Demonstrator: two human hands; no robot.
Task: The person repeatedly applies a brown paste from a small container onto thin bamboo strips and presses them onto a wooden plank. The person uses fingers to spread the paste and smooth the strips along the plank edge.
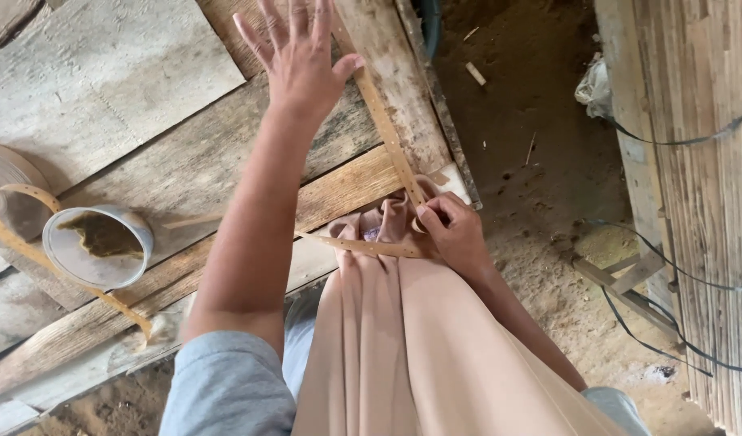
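Pressing down with my left hand [300, 58], I have the fingers spread wide and the palm flat over the far end of a thin perforated wooden strip [384, 129] where it crosses the plank table [104, 89], up at about twelve o'clock from my lap. The thumb lies against the strip's edge. My right hand [455, 230] is closed, thumb and fingertips pinching the near end of that same strip, just at the table's near corner, at roughly three o'clock from the middle of the view. From that pinch the strip runs straight up and away toward eleven o'clock to my left hand. A second strip [359, 245] of the same kind runs from under my right hand out toward nine o'clock, lying across the bunched beige cloth [403, 339] that covers my lap and touches the table's edge.

At nine o'clock on the table stands a round tin [100, 242] with dark brownish paste inside, tilted toward me. A long curled band [32, 242] loops around it and trails down to seven o'clock. Bare earth floor [532, 121] lies at one o'clock, and a bamboo wall [702, 202] with black cords stands at three o'clock.
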